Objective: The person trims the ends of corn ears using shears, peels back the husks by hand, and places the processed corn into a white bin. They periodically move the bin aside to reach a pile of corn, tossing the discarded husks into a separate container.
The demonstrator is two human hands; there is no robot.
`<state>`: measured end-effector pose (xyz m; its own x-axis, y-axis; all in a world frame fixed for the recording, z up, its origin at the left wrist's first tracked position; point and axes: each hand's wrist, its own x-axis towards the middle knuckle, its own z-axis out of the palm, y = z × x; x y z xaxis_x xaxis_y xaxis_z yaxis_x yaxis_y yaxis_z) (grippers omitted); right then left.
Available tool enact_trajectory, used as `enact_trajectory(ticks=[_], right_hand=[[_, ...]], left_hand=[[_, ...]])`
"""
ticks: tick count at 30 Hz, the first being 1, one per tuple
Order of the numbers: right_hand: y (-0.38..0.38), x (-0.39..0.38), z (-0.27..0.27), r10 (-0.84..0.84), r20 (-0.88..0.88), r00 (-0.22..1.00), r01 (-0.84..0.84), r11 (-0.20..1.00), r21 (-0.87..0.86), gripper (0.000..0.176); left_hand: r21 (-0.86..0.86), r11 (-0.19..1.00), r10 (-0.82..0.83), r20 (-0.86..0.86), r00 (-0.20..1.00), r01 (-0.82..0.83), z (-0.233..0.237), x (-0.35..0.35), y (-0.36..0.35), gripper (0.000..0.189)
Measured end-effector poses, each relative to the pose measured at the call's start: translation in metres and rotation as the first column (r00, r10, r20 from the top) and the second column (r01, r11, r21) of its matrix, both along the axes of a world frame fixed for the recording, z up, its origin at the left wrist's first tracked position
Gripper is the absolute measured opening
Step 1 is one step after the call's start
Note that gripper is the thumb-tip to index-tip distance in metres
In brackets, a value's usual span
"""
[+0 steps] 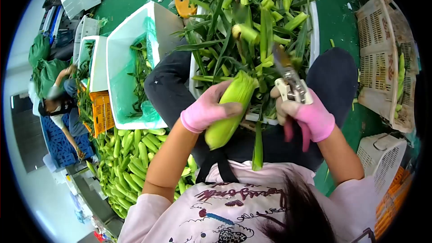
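My left hand (pixel 211 107), in a pink and grey glove, is wrapped round a green ear of corn in its husk (pixel 229 114), held tilted above my lap. My right hand (pixel 306 110), gloved the same way, grips pruning shears (pixel 291 83) with pinkish-red handles; their blades point up and look blurred. The shears are to the right of the corn, apart from it. Just beyond both hands stands a white tub (pixel 315 22) heaped with cut husks, leaves and stalk ends (pixel 265 31). A long green leaf (pixel 258 148) hangs down between my hands.
A foam box (pixel 121 58) with green lining stands left of my knee, beside a large pile of corn ears (pixel 130 166). Another person (pixel 58 103) is at the far left near an orange crate (pixel 102 112). Plastic baskets (pixel 373 49) stand on the right.
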<state>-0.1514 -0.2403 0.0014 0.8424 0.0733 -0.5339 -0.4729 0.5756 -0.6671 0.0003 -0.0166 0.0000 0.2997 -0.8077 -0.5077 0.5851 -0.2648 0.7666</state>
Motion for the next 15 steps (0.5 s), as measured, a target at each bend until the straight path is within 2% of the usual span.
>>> enact_trajectory(ticks=[2,3,4,6,8,9,10,12,15], right_hand=[[0.015,-0.005,-0.007,-0.117,0.1,0.988,0.098,0.979,0.181,0.049],[0.018,-0.013,-0.003,-0.127,0.028,0.991,0.125,0.989,0.076,0.05],[0.023,-0.014,0.002,-0.138,0.088,0.986,0.139,0.99,0.003,0.05],[0.025,-0.012,0.023,-0.15,0.062,0.987,0.157,0.979,-0.127,0.047],[0.032,-0.007,0.038,-0.254,0.109,0.961,0.267,0.955,-0.128,0.041],[0.031,-0.002,0.049,-0.222,0.117,0.968,0.236,0.964,-0.12,0.035],[0.037,0.003,0.056,-0.264,0.118,0.957,0.274,0.958,-0.082,0.032],[0.045,0.012,0.06,-0.201,0.068,0.977,0.209,0.969,-0.135,0.03],[0.054,0.017,0.055,-0.193,0.147,0.97,0.223,0.948,-0.227,0.028]], left_hand=[[0.051,0.995,0.059,0.347,0.936,-0.082,0.008,-0.006,-0.007,0.064],[0.032,0.995,0.068,0.479,0.875,-0.095,0.011,-0.008,-0.01,0.06],[0.051,0.988,0.08,0.632,0.771,-0.144,0.011,-0.013,-0.012,0.054],[-0.045,0.995,0.073,0.932,0.355,-0.086,0.006,-0.013,-0.016,0.063],[-0.126,0.992,0.122,0.971,0.204,0.007,0.0,-0.008,-0.018,0.068],[-0.163,0.985,0.154,0.98,0.127,0.059,-0.001,-0.006,-0.018,0.071],[-0.156,0.985,0.153,0.987,0.049,0.078,0.0,-0.006,-0.019,0.072],[-0.141,0.985,0.152,0.982,-0.108,0.103,0.004,-0.009,-0.017,0.074],[-0.132,0.987,0.151,0.959,-0.241,0.092,0.012,-0.005,-0.01,0.075]])
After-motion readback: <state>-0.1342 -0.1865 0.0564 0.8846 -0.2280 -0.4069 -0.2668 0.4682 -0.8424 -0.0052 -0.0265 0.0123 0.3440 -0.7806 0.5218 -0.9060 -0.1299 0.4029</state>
